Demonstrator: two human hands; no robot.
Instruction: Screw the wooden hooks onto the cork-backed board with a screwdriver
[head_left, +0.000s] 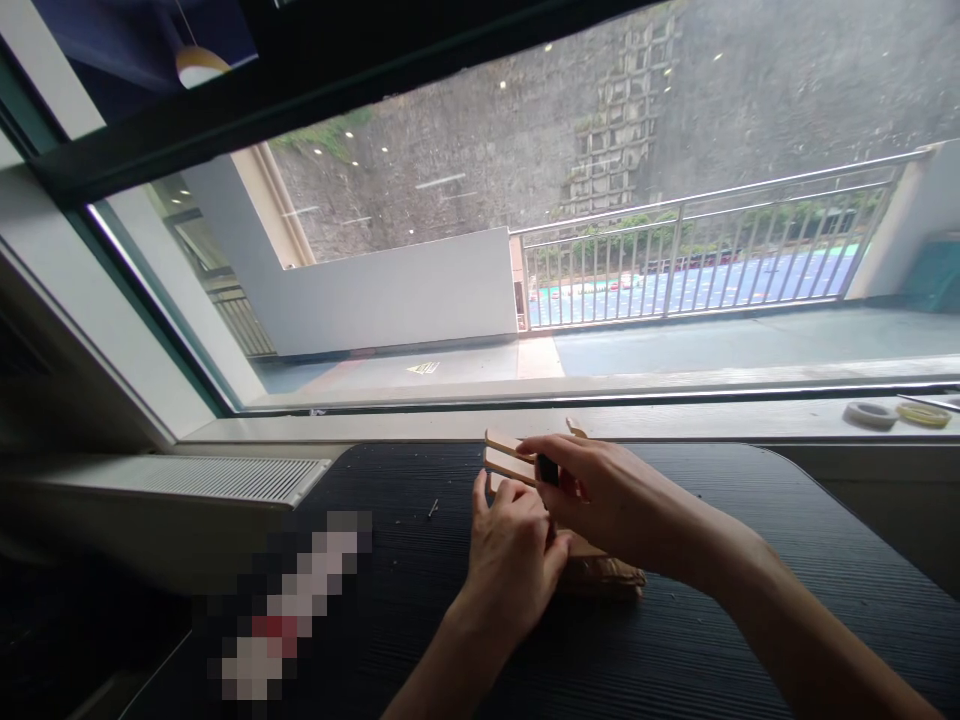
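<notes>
In the head view, a small wooden piece with pale parallel slats (506, 462) is over the black table, with both hands around it. My left hand (514, 545) is closed around its near side, the fingers curled at the slat ends and the thumb toward the right. My right hand (589, 480) reaches across from the right, fingers closed around a small black object (547, 468) against the slats; its kind is unclear. Under the hands shows a brown, rough-edged block (604, 578), partly covered. Much of the wooden piece is hidden by the fingers.
The black table (420, 620) has small dark scraps (433, 508) on it. A blurred-out strip (300, 600) lies at the left. Rolls of tape (870, 414) sit on the white windowsill (712, 418). A white radiator (247, 480) stands left, and a large window rises behind.
</notes>
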